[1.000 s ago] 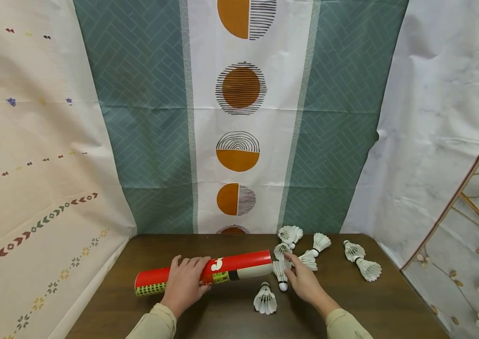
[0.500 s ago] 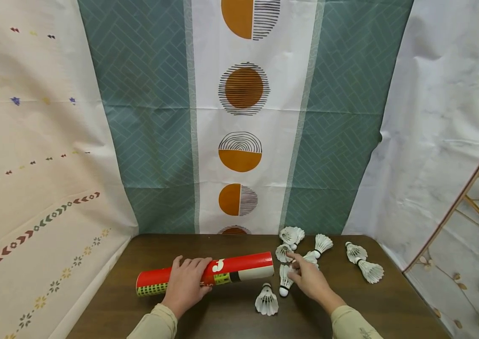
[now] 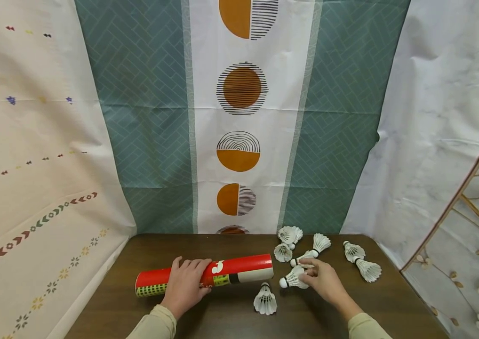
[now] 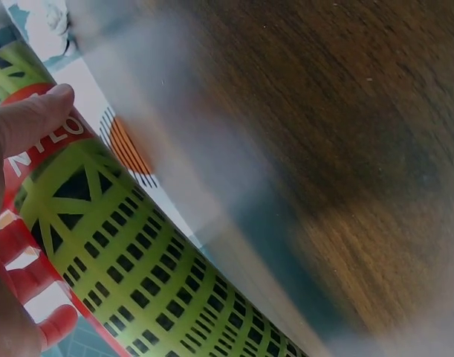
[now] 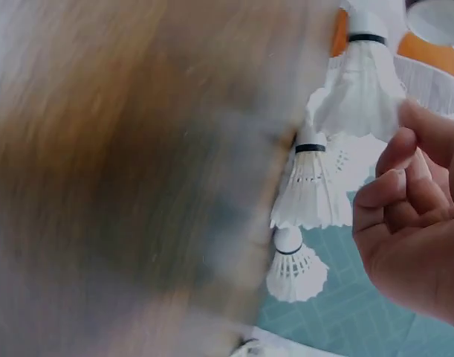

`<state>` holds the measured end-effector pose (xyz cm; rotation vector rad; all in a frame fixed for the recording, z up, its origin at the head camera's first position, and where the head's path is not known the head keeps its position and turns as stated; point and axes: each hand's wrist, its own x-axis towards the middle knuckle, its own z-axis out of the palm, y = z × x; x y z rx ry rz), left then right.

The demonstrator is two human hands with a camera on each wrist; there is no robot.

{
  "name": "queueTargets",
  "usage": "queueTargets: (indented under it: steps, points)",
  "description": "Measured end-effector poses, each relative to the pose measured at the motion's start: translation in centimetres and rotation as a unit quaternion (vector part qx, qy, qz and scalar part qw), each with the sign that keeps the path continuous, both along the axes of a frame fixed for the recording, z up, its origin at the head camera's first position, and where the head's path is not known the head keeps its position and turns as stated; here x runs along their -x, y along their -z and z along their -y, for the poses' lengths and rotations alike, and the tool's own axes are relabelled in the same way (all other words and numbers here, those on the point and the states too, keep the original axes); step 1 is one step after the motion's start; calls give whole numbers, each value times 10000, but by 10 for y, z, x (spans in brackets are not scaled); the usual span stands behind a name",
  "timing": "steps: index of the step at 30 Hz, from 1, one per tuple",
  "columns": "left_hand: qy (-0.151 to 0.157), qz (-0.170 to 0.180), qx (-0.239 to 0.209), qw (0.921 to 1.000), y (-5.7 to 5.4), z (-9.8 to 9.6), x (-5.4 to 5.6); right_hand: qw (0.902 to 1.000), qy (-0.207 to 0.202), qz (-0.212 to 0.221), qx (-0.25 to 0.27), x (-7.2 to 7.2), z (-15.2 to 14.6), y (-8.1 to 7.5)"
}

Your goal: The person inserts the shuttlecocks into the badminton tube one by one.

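My left hand [image 3: 186,285] grips a red, white and yellow-green shuttlecock tube [image 3: 243,268] around its middle, lying slanted with its right end higher in the head view. In the left wrist view the thumb lies across the lettering on the tube [image 4: 160,275]. To the right of the tube, my right hand [image 3: 323,280] pinches a white shuttlecock [image 3: 294,278] by its feather skirt. Its cork points left, toward the tube's right end, with a gap between. The right wrist view shows the fingertips at the skirt edge of this shuttlecock [image 5: 364,93].
One shuttlecock [image 3: 265,300] lies in front of the tube's right end. Behind the right hand are several more, among them a shuttlecock [image 3: 321,243] and a shuttlecock [image 3: 283,252]. Farther right, a pair [image 3: 368,270] lies on the brown table [image 3: 222,320]. Patterned cloths hang around.
The shuttlecock by my right hand has swung from cork toward me to cork pointing left, now pinched by its skirt. My right hand has shifted right. The left hand and tube stay nearly still.
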<state>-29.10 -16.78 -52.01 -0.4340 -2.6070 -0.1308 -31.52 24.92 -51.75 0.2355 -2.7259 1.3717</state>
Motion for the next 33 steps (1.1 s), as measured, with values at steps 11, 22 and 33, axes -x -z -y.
queueTargets:
  steps: [11,22,33]
  points:
    - [20,-10,17,10000,-1,-1,-2,9894,272,395,1371,-5,17,-16]
    - [111,11,40,9999,-3,-7,-3,9846,-485,396,1631,-10,43,-20]
    - [92,52,68,9999,-4,-9,-3,9759,-908,431,1936,-11,56,-19]
